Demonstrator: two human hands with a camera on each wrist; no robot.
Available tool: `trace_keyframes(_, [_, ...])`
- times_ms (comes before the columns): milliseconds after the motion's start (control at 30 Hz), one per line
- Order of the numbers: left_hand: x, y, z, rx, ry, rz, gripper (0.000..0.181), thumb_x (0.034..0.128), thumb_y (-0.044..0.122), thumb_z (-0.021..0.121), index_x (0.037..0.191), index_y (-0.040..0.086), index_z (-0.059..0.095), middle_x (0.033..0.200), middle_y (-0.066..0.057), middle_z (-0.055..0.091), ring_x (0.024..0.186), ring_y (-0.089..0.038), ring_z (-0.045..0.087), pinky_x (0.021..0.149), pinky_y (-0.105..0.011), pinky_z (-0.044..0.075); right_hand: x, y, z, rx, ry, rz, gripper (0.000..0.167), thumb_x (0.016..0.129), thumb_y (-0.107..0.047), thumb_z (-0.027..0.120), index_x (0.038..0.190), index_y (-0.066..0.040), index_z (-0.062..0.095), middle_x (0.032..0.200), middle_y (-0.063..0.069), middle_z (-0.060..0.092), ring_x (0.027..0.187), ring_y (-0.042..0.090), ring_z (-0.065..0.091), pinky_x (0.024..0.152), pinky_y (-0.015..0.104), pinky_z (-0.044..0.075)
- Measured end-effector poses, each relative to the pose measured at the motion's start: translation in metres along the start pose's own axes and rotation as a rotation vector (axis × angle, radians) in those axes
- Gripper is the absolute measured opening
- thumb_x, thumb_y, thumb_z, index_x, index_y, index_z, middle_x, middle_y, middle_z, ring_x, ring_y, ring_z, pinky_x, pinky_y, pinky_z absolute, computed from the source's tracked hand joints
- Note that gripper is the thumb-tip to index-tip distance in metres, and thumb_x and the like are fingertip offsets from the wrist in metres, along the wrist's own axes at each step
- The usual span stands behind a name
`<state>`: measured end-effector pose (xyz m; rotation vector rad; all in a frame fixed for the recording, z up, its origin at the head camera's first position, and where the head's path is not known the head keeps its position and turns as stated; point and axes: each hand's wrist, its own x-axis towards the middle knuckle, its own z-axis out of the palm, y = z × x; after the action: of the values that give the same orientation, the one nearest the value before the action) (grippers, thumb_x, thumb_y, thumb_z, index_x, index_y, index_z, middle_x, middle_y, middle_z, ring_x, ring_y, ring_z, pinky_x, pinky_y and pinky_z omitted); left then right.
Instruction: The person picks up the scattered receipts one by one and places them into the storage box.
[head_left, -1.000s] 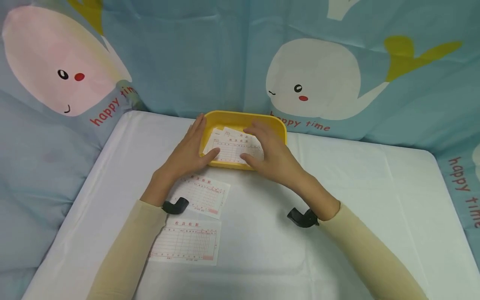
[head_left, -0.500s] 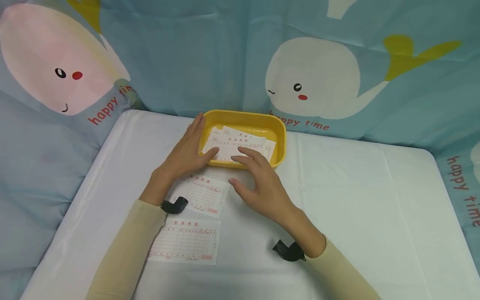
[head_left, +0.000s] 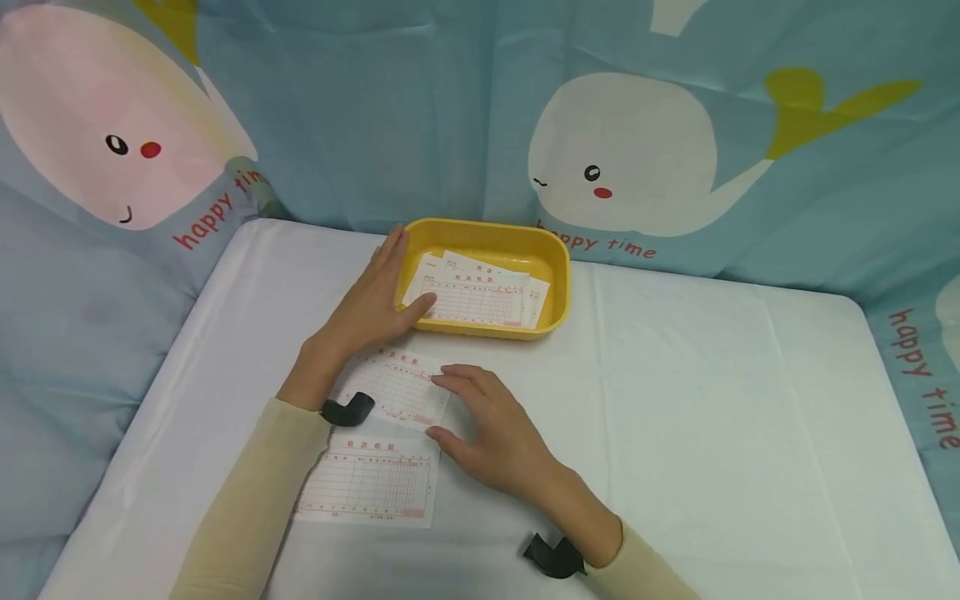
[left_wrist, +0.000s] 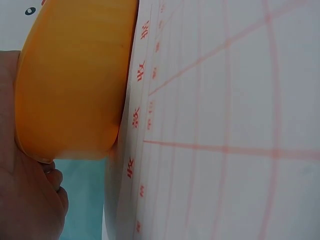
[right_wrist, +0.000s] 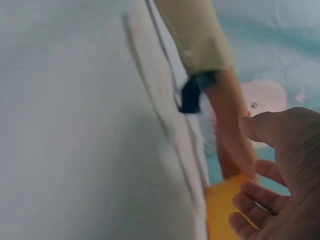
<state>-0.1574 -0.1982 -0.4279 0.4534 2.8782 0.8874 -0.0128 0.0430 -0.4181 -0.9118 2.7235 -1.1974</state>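
My left hand (head_left: 367, 312) holds the yellow plastic tray (head_left: 517, 332) at its left front corner, thumb over the rim and fingers along the outside. Several printed receipt slips (head_left: 472, 300) lie overlapping in the tray. In the left wrist view the same hand (left_wrist: 30, 195) is against the yellow wall. Below the tray, a loose receipt slip (head_left: 401, 387) lies partly behind my left wrist. My right hand (head_left: 498, 433) is at this slip's right edge, fingers spread and thumb apart; contact cannot be told. The right wrist view shows the right hand (right_wrist: 280, 175) with nothing in it.
Another receipt slip (head_left: 367, 487) lies nearer me, its left end hidden by my left sleeve. Both wrists bear black camera mounts (head_left: 348, 410). A white cloth (head_left: 712, 433) covers the table, and a blue whale-print curtain (head_left: 375, 108) stands behind and at the sides.
My right hand has moved from above the slips in the tray down and towards me, to the loose slip's right edge. My left hand has stayed at the tray's corner.
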Motion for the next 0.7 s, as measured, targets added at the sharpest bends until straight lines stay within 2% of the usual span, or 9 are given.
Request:
trace_keyframes(167, [0.002,0.000,0.002,-0.014,-0.015,0.009,0.105,0.1004,0.059,0.058,0.171,0.013,-0.004,0.180,-0.002,-0.010,0.168,-0.037,0.003,0.135,-0.059,0.013,-0.008,-0.005,0.017,-0.023,-0.090,0.026,0.061,0.090,-0.033,0.086,0.143,-0.013,0.063,0.138,-0.001,0.063,0.131,0.016,0.058,0.114,0.033,0.051])
trace_keyframes(300, [0.004,0.001,0.002,-0.023,-0.016,0.018,0.105,0.1003,0.060,0.057,0.171,0.015,-0.005,0.180,-0.001,-0.010,0.168,-0.036,0.002,0.135,-0.059,0.013,-0.012,-0.009,0.025,-0.028,-0.129,0.065,0.063,0.090,-0.037,0.086,0.144,-0.014,0.062,0.133,-0.002,0.063,0.125,0.015,0.059,0.110,0.031,0.053])
trace_keyframes(533, [0.003,0.000,0.000,-0.010,-0.014,0.002,0.104,0.1005,0.060,0.057,0.171,0.015,-0.004,0.181,-0.001,-0.010,0.168,-0.038,0.004,0.135,-0.061,0.014,-0.016,-0.011,0.039,-0.146,-0.150,0.031,0.074,0.083,-0.045,0.090,0.143,-0.011,0.064,0.120,0.000,0.062,0.107,0.013,0.056,0.096,0.024,0.052])
trace_keyframes(700, [0.002,-0.001,-0.001,-0.004,-0.016,0.001,0.103,0.1009,0.059,0.056,0.171,0.013,-0.004,0.181,-0.002,-0.009,0.168,-0.037,0.003,0.136,-0.058,0.013,-0.017,-0.015,0.042,-0.163,-0.140,0.028,0.066,0.080,-0.043,0.093,0.133,-0.012,0.070,0.113,-0.001,0.062,0.103,0.012,0.057,0.091,0.023,0.052])
